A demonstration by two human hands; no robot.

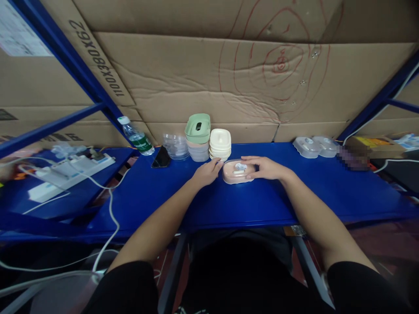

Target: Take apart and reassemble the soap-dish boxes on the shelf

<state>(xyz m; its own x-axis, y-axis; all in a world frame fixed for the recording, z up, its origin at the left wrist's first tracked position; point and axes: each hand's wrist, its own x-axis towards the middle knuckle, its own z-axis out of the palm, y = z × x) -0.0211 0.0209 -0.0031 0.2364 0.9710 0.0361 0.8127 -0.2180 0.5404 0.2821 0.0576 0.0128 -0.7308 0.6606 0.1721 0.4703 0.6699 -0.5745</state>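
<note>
A pale pink, rounded box [231,176] under a clear plastic cover sits on the blue table in front of me, with a small white piece on its top. My right hand [266,168] grips its right end, thumb at the near side and fingers along the far side. At the box's left edge is my left hand [207,173], fingers stretched out; whether they touch the box I cannot tell. Just behind it stands a stack of cream lids [220,140]. To the left of that, a green lid-like piece [198,127] tops a stack of pinkish and grey pieces [198,151].
Nested clear plastic covers [176,146], a black phone [161,158] and a water bottle [140,140] are at the left. Two joined clear-covered boxes [316,147] stand at the right rear. A power strip [73,176] with white cables lies far left. Cardboard [183,69] walls the back.
</note>
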